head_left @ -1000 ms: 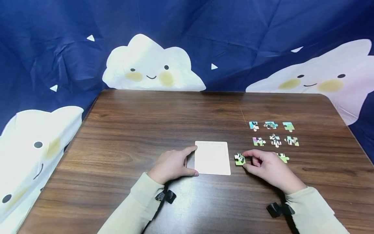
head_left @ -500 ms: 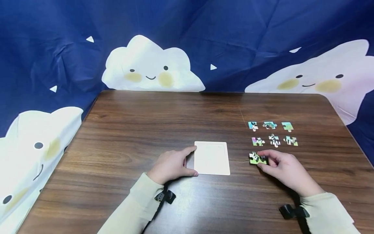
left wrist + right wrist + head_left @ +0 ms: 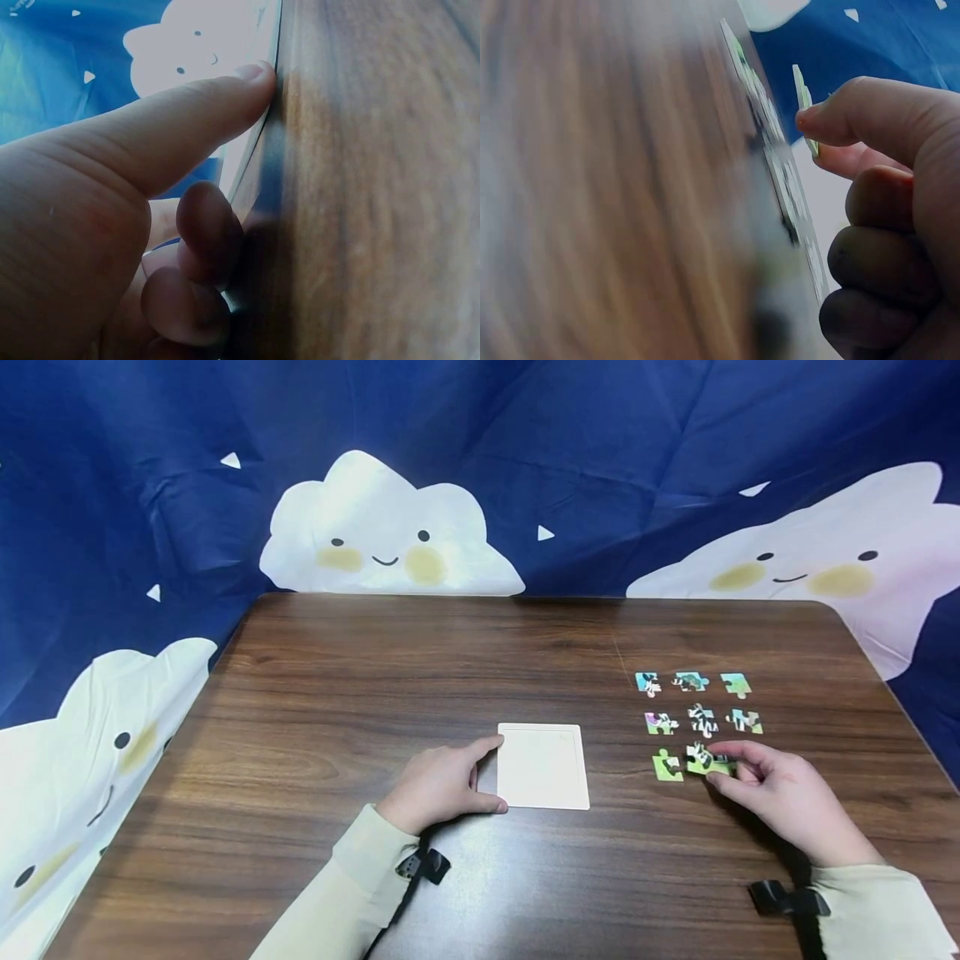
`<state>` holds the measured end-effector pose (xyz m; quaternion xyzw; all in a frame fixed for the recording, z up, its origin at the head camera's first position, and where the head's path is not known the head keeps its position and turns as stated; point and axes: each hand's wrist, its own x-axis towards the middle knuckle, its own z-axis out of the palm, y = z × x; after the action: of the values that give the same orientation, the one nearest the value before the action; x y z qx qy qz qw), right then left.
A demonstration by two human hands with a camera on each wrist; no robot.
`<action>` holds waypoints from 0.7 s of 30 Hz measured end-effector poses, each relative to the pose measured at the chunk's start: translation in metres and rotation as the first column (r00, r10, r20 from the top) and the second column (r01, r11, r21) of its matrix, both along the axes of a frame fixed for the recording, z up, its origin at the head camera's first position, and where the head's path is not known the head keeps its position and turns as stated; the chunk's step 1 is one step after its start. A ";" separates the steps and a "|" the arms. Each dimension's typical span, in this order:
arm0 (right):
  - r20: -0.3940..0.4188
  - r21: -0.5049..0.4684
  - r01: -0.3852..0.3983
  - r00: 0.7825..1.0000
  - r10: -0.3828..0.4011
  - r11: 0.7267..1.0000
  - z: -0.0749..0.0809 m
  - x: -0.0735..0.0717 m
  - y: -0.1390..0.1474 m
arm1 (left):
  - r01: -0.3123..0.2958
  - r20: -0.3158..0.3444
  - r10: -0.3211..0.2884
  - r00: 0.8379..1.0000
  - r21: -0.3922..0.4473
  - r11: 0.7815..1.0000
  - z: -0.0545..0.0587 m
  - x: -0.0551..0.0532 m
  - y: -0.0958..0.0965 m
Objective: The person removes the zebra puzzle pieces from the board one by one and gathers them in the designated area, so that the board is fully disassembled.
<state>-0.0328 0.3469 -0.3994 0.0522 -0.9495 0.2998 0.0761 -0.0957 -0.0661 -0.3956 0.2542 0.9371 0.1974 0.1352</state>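
My right hand (image 3: pixel 780 797) pinches a jigsaw piece (image 3: pixel 699 757), green with a black-and-white pattern, between thumb and index finger. In the right wrist view this piece (image 3: pixel 803 101) is raised off the table, its edge facing the camera. It overlaps a green piece (image 3: pixel 723 767) lying in the nearest row, which my fingers partly hide. Just left of it lies another green piece (image 3: pixel 667 766). My left hand (image 3: pixel 438 783) rests at the left edge of a cream square puzzle board (image 3: pixel 543 767), thumb and index finger extended and spread along that edge.
Behind the right hand, several more jigsaw pieces lie in two spaced rows, among them a pink-marked one (image 3: pixel 660 723) and a blue-green one (image 3: pixel 691 681). All stand on a brown wooden table (image 3: pixel 360 677). A blue cloud-print curtain (image 3: pixel 585 452) hangs beyond it.
My right hand has moved right, from beside the board to the nearest row of pieces, carrying the pinched piece. The left hand and board have stayed in place.
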 end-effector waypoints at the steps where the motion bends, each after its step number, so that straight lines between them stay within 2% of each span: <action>1: 0.000 -0.005 0.005 1.000 -0.005 1.000 0.000 0.001 0.003 | -0.001 0.001 0.001 1.000 -0.001 1.000 0.000 0.000 0.000; 11: 0.034 -0.005 0.070 0.997 -0.069 0.998 -0.002 0.005 0.034 | 0.000 0.000 0.000 1.000 -0.003 1.000 0.000 -0.001 -0.002; 21: 0.058 0.053 0.101 0.993 -0.104 0.994 -0.006 0.006 0.055 | 0.003 0.012 -0.003 1.000 -0.010 1.000 -0.001 -0.001 -0.001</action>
<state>-0.0265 0.4021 -0.4053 -0.0038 -0.9600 0.2733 0.0610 -0.0968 -0.0668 -0.3966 0.2538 0.9368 0.1941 0.1421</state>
